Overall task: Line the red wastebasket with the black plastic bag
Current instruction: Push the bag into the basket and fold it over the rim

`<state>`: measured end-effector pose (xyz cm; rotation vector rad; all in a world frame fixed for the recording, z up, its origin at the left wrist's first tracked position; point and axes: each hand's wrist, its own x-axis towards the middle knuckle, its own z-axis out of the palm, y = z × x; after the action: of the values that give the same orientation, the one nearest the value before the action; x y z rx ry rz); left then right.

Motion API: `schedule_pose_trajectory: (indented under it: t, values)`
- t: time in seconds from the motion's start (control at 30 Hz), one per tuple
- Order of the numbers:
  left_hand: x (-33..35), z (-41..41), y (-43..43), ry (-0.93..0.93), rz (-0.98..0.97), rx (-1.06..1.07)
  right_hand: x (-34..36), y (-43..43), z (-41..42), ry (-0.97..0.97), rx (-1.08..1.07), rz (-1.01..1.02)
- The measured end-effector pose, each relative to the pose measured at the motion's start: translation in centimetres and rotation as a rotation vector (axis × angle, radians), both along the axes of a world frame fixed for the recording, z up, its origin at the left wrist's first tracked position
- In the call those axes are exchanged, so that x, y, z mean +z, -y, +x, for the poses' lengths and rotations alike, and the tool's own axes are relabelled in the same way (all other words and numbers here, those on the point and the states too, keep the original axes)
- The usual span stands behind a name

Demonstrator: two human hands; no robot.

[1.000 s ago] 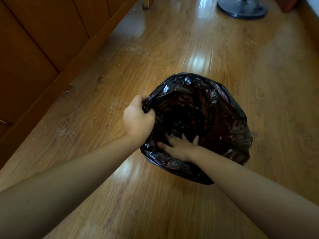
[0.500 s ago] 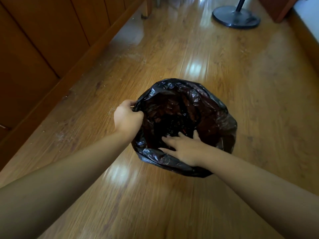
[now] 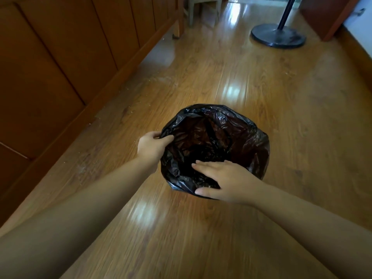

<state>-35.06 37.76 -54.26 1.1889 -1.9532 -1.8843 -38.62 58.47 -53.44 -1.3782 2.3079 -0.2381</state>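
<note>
Wooden panelling (image 3: pixel 60 67): runs along the left side, at 9 to 11 o'clock from the bag, well apart from it
Left-hand fingers: curled, thumb (image 3: pixel 167 138) laid over the rim from the inside, the other fingers tucked outside, pinching the bag's edge between them
Left hand (image 3: pixel 152 150): at the bag's 9 o'clock rim, back of the hand up, forearm reaching in from 7 o'clock
Black plastic bag (image 3: pixel 251 141): on the floor at mid-frame, mouth open and roughly round, its glossy, crinkled film folded outward over the rim all round; the inside is dark with a reddish tint
Wastebasket: wrapped by the bag, so its own wall cannot be made out
Right-hand fingers: straight and close together, pointing toward 9 o'clock across the opening, holding nothing; the thumb lies along the outer near edge of the film
Right hand (image 3: pixel 229 181): palm down, flat on the bag's 6 o'clock rim, forearm entering from 4 o'clock
Floor (image 3: pixel 302 117): shiny wood planks
Round stand base (image 3: pixel 278 38): dark, at 1 o'clock, well apart
</note>
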Motion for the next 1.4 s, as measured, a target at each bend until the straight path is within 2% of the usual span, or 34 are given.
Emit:
schedule_pose_trajectory:
  t: [0.07, 0.1, 0.17, 0.23, 0.33, 0.43, 0.53, 0.67, 0.8, 1.03, 1.13, 1.23, 1.4]
  values:
    - [0.2, 0.4, 0.3, 0.007, -0.024, -0.101, 0.0, -0.2, -0.6, -0.051, 0.013, -0.032]
    - [0.2, 0.6, 0.4, 0.023, -0.127, -0.162, 0.0, -0.2, -0.8, -0.074, 0.014, -0.053]
    - [0.2, 1.4, 0.3, 0.043, -0.497, -0.278, 0.1, -0.4, -1.2, -0.119, 0.006, -0.102]
    - [0.7, 2.4, 0.0, -0.080, -0.844, -0.388, 0.2, -0.5, -1.3, -0.153, -0.016, -0.163]
    - [1.7, 3.4, -0.8, -0.303, -1.032, -0.661, 0.1, -0.9, -1.0, -0.172, -0.071, -0.275]
    - [1.4, 3.8, -2.2, -0.319, -1.087, -0.832, -0.3, -1.3, -0.7, -0.168, -0.141, -0.326]
    - [0.3, 3.8, -3.3, -0.277, -1.099, -0.912, -0.7, -1.5, -0.7, -0.197, -0.188, -0.332]
    - [-0.2, 3.6, -3.7, -0.253, -1.124, -0.873, -1.1, -1.2, -0.5, -0.268, -0.222, -0.363]
    - [-0.4, 3.3, -3.4, -0.218, -1.135, -0.847, -1.1, -0.9, -0.5, -0.258, -0.236, -0.390]
    - [-0.1, 3.1, -2.0, -0.160, -1.110, -0.835, 0.3, -2.3, -1.9, -0.275, -0.051, -0.313]
    - [0.0, 3.2, -1.8, -0.178, -1.186, -0.843, 0.1, -1.8, -1.7, -0.240, -0.047, -0.299]
    - [0.1, 3.3, -2.5, -0.242, -1.261, -0.882, -0.5, -0.8, -1.0, -0.222, -0.078, -0.367]
    - [-0.1, 3.0, -3.8, -0.248, -1.111, -0.933, -1.3, 0.4, -0.5, -0.230, -0.186, -0.466]
